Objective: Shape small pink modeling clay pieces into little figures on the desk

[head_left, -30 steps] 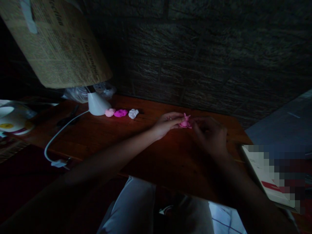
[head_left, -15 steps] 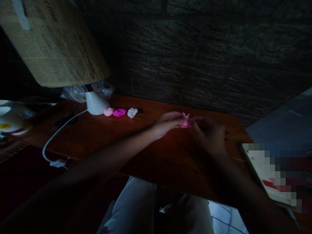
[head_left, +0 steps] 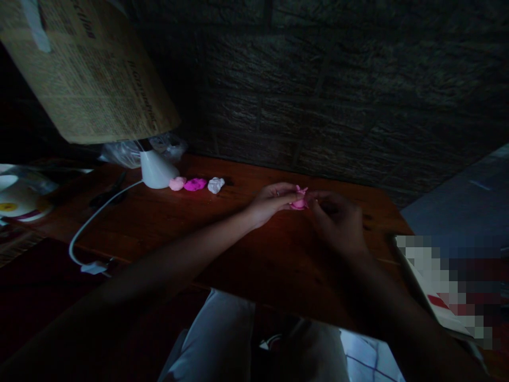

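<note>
Between the thumb and fingers of my left hand (head_left: 272,202) is a small pink clay piece (head_left: 299,200) with thin, petal-like edges. A ring shows on one finger. My right hand (head_left: 338,218) meets the piece from the right, its thumb and fingertips pinched at the near edge. Dim light hides exactly what those fingertips grip. Both hands are above the wooden table (head_left: 254,260). Left of them, by the lamp foot, lie a pale pink clay lump (head_left: 177,183), a magenta lump (head_left: 195,184) and a white lump (head_left: 216,184).
A lamp with a newsprint shade (head_left: 107,79) and white base (head_left: 156,170) stands at the left, its cord (head_left: 81,225) hanging over the front edge. Scissors (head_left: 107,196) and a white cup (head_left: 16,196) are farther left. A dark brick wall (head_left: 318,95) closes the back.
My right hand has shifted slightly left, along with the pink clay piece, which now shows at a slightly different angle. My left hand stays almost still.
</note>
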{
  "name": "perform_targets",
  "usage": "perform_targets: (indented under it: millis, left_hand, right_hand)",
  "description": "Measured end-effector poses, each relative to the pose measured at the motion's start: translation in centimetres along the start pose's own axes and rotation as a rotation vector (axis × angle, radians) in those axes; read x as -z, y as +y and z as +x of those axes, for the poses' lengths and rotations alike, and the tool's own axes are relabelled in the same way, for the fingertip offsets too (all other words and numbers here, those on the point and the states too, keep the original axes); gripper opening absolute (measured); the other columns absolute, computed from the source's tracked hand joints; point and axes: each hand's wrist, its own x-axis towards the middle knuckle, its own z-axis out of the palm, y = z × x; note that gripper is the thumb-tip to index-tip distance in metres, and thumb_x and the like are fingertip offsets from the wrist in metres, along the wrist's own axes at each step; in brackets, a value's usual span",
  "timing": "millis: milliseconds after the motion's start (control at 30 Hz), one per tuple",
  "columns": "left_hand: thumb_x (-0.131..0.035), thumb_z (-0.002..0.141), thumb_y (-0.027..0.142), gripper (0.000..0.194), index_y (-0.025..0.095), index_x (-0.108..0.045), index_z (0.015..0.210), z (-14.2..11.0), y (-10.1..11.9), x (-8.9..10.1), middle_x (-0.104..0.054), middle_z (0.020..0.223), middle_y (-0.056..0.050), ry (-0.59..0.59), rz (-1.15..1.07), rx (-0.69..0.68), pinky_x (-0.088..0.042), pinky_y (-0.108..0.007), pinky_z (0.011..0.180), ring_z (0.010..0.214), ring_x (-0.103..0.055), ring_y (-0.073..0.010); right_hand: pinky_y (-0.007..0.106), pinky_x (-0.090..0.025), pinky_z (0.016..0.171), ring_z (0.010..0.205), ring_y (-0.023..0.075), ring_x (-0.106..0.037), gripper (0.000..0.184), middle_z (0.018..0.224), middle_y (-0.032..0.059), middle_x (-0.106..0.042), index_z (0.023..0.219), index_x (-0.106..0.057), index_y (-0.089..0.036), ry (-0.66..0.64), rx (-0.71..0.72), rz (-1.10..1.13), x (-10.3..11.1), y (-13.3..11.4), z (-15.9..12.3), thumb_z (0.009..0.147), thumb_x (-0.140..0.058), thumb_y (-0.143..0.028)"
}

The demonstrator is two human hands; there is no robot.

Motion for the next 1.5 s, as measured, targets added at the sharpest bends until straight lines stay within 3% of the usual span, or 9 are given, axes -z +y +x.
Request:
perform_targets:
  millis: [567,1100,1500]
  left_hand:
    - [-0.094,0.062,0.025,0.036,0.014,-0.079,0.093,-0.1,0.01,0.12,-0.078,0.102,-0.007,-0.014,-0.004,-0.018,-0.056,-0.039,0.096,0.092,-0.072,-0.0161]
    - [-0.092,0.062,0.02,0.035,0.013,-0.077,0.093,0.01,-0.14,0.19,-0.078,0.098,-0.006,-0.001,-0.021,0.007,-0.056,-0.039,0.097,0.089,-0.073,-0.0164]
    - [-0.095,0.057,0.023,0.038,0.014,-0.078,0.09,0.13,-0.24,0.26,-0.079,0.099,-0.005,-0.025,-0.035,-0.014,-0.055,-0.041,0.1,0.089,-0.074,-0.0159]
  right_hand:
    - [0.025,-0.048,0.044,0.049,0.0141,-0.064,0.023,0.079,0.005,-0.079,0.097,-0.079,-0.021,0.013,-0.129,0.147,-0.39,-0.05,-0.02,0.089,-0.072,-0.041]
    - [0.026,-0.05,0.046,0.053,0.013,-0.065,0.02,0.088,0.0058,-0.08,0.098,-0.079,-0.021,-0.009,-0.132,0.185,-0.47,-0.26,-0.13,0.091,-0.069,-0.036]
    - [0.026,-0.044,0.047,0.048,0.012,-0.06,0.025,0.076,0.0039,-0.076,0.101,-0.079,-0.019,-0.028,-0.163,0.163,-0.4,-0.16,-0.15,0.09,-0.069,-0.04]
